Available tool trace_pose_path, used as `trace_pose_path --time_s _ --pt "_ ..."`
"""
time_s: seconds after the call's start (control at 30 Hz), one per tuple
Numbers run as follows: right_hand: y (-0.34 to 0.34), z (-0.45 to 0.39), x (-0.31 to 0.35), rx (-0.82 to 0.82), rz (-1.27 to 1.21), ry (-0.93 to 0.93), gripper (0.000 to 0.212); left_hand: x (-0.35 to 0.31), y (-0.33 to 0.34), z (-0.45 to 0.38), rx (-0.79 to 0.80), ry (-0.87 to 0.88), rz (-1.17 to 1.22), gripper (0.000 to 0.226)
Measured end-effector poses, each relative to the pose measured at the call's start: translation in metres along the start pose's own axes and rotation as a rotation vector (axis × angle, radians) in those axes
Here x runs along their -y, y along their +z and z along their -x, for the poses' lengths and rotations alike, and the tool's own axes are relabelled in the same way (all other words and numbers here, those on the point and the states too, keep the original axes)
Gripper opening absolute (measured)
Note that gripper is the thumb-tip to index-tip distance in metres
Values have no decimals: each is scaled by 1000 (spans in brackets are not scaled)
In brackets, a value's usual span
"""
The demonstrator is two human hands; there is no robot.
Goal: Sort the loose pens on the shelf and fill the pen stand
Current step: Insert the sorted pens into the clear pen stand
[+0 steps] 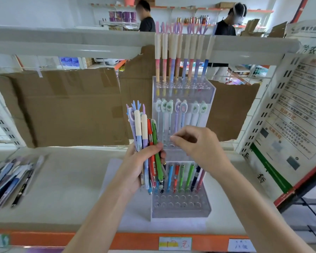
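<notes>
2 bare forearms, sleeveless, ringless hands

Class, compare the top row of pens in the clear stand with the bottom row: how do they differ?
The top row holds tall pastel pens with forked toppers; the bottom row holds shorter, bright blue, red and green pens. The top row stands at the back of the pen stand, the bottom row lower, in front. Both stand upright in holes.

Bright, even light; warped, soft edges.

White shelving; cardboard backing
</notes>
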State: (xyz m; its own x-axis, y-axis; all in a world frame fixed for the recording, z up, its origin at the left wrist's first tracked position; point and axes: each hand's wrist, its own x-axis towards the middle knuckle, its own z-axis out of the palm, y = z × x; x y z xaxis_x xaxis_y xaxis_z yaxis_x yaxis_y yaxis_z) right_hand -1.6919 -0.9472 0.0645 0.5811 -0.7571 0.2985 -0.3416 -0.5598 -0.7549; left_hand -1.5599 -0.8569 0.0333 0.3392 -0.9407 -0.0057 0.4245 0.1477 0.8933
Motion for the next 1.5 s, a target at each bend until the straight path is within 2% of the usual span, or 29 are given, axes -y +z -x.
trace_pose_path --time_s 0.1,0.27,0.37,0.43,0.53,0.63,0.77,0.87,0.97,1.1,1.2,1.3,1.5 --pt "10 -2 11 151 -96 63 17 0 2 3 27 -6 -13 26" --pt "10 -9 20 290 -309 265 32 -2 -2 7 40 -15 -27 29" --pt "10 -12 25 328 -339 284 23 -3 -2 9 25 -18 3 28" --pt "12 -12 26 291 -343 269 16 -4 -3 9 3 -18 14 29" --pt "12 -7 26 149 -382 200 12 -1 -8 7 -47 -13 16 33" --pt "8 3 21 18 -484 132 12 4 -22 10 -98 -11 42 26" --pt "17 25 3 -9 -339 99 14 16 -43 16 -156 23 59 22" --pt "42 43 -16 2 -182 107 13 28 -54 22 -197 24 70 32" --pt "67 52 -33 -3 -25 38 17 38 -62 30 -209 -13 47 36" --pt "83 54 -45 -12 22 18 19 44 -66 36 -205 -55 7 30" --pt "91 57 -51 -49 151 -18 17 47 -66 41 -202 -72 -32 23" --pt "94 59 -54 -121 258 -60 19 48 -66 45 -200 -74 -43 21" --pt "97 58 -59 -152 307 -58 17 50 -65 48 -166 -89 -45 25"
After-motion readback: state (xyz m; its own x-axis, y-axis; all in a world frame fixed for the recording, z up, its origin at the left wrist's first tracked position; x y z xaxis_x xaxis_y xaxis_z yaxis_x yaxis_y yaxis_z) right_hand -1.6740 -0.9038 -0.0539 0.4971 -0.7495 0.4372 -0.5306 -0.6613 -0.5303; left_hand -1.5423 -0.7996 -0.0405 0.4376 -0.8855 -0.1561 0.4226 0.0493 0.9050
